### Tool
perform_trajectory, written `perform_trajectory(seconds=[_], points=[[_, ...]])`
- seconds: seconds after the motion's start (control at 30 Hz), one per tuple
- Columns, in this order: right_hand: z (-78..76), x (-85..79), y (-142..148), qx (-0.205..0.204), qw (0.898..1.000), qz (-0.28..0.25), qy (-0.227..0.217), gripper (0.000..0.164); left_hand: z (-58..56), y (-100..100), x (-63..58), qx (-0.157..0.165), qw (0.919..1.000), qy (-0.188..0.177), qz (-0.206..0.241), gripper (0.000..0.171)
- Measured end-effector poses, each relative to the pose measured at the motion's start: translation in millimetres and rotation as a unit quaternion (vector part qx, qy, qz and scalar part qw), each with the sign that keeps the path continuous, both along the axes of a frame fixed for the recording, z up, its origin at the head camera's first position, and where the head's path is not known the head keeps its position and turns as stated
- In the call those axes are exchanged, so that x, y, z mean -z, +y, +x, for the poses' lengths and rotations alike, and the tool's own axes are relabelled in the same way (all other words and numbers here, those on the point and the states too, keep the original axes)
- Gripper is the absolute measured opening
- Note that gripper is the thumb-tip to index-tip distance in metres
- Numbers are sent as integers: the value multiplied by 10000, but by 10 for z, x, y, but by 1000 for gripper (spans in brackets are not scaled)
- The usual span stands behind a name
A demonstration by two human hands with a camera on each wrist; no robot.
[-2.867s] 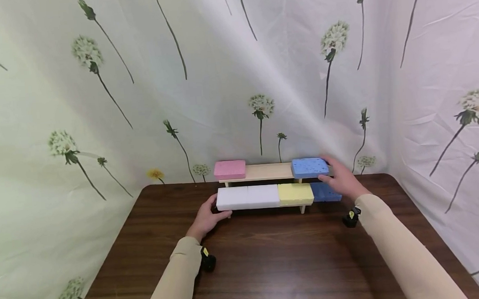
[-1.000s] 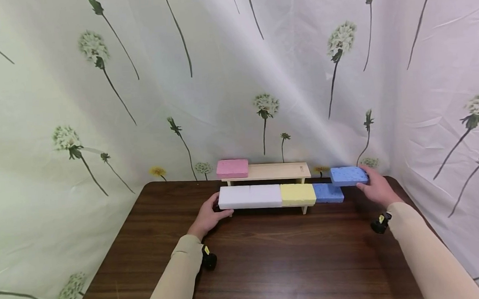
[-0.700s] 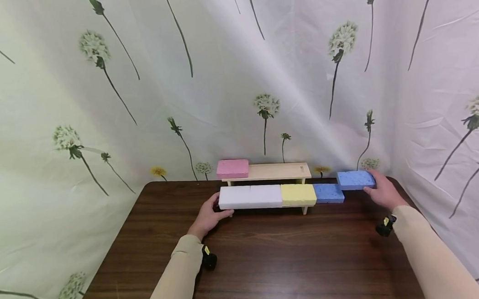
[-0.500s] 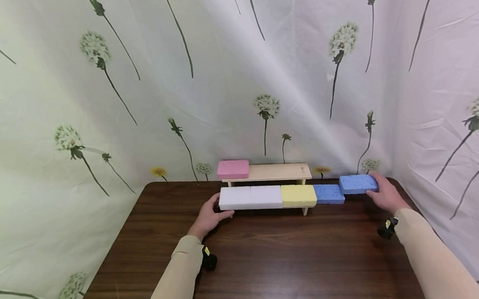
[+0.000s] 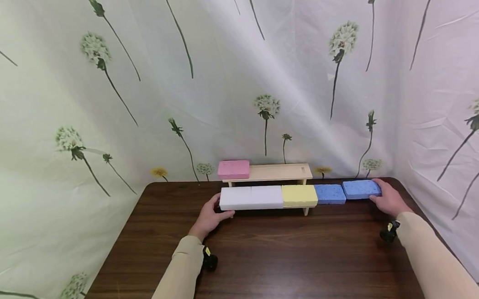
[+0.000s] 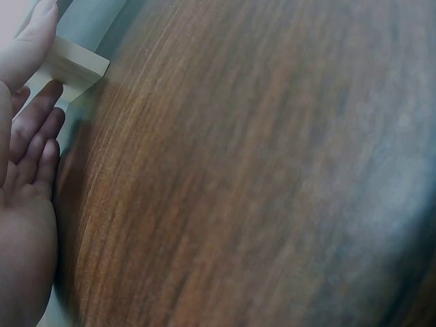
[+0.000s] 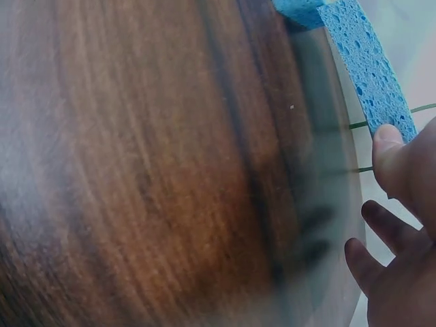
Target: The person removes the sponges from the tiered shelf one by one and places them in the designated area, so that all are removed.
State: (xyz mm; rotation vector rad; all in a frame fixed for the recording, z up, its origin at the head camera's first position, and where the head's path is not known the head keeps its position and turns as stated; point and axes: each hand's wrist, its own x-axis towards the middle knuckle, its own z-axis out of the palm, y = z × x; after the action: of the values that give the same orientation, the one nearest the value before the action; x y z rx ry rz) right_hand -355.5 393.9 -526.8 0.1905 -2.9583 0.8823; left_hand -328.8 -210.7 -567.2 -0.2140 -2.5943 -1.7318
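My right hand pinches the right end of a blue sponge at the far right of the front row. In the right wrist view the thumb lies on the edge of that sponge, two fingers free below. Whether the sponge touches the table cannot be told. Just left of it lies another blue sponge. My left hand grips the left end of the low front wooden stand, thumb in front, some fingers hidden. Two white blocks and a yellow sponge sit on this stand.
A second wooden stand is behind, bearing a pink sponge at its left end. Everything is on a dark wooden table. Curtains printed with dandelions hang close behind and at the sides.
My right hand has taken the blue sponge off the back stand's right end, carried it right, and lowered it beside the other blue sponge. The left hand has stayed in place.
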Motion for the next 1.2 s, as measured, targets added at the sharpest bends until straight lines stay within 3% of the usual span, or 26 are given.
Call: perform_trajectory(seconds=[0.63, 0.87, 1.2], points=[[40, 82, 7, -20, 9984, 39, -566, 69, -18, 2, 14, -33, 10000, -38, 2, 79], [27, 105, -5, -12, 9978, 83, -654, 77, -27, -12, 22, -14, 10000, -34, -8, 80], [45, 61, -49, 15, 9978, 154, -637, 75, -25, 5, 3, 0, 10000, -45, 10, 80]])
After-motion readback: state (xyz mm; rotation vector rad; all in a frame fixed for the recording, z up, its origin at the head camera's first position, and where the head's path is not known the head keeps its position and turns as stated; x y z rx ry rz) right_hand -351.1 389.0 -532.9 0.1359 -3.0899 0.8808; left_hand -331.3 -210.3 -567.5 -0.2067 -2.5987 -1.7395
